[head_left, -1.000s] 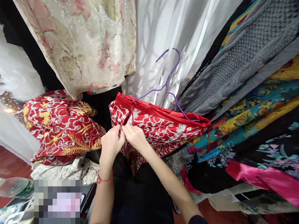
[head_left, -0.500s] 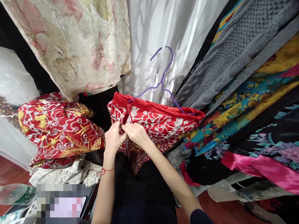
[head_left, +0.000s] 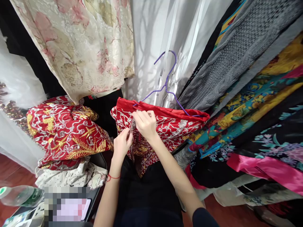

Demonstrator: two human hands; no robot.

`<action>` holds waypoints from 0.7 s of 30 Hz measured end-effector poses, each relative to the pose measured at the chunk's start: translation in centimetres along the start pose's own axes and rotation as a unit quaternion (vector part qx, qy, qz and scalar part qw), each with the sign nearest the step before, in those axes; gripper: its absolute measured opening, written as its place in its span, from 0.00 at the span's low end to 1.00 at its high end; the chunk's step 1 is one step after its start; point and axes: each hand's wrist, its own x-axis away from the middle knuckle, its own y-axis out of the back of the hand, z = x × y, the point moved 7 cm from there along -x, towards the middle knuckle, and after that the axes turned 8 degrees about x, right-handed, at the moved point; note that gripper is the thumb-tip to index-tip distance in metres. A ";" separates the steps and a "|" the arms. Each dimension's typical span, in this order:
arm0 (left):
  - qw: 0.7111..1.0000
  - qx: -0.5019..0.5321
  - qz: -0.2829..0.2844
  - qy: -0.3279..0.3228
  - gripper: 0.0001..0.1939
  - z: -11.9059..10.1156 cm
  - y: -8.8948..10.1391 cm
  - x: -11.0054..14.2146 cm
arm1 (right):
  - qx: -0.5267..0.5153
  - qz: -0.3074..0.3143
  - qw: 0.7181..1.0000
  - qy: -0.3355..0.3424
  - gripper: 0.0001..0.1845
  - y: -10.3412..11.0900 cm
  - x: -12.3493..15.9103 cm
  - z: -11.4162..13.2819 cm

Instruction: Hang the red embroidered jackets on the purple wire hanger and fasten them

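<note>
A red embroidered skirt (head_left: 170, 129) with silver and gold patterns lies across my lap. The purple hanger (head_left: 165, 85) sits inside its red waistband, hook pointing up and away from me. My left hand (head_left: 122, 143) pinches the edge of the skirt's opening below the waistband. Higher up, my right hand (head_left: 145, 123) is closed on the same edge, just under the waistband and over the red ties. Part of the opening is hidden behind my fingers.
Another red embroidered garment (head_left: 63, 135) is bunched at the left, above white dotted cloth (head_left: 63, 176). A plastic bottle (head_left: 21, 195) and a phone (head_left: 71, 209) lie lower left. A floral cream cloth (head_left: 82, 47) hangs above; a grey knit (head_left: 232, 56) and patterned clothes hang right.
My right hand has moved up toward the waistband, away from my left hand. The hands were together at the skirt's opening before. The view has shifted slightly.
</note>
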 end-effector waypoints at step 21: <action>0.998 0.012 -0.051 0.042 0.20 -1.0 5.7 -14.6 | 0.058 0.122 0.982 -0.132 0.13 13.7 9.5 -18.8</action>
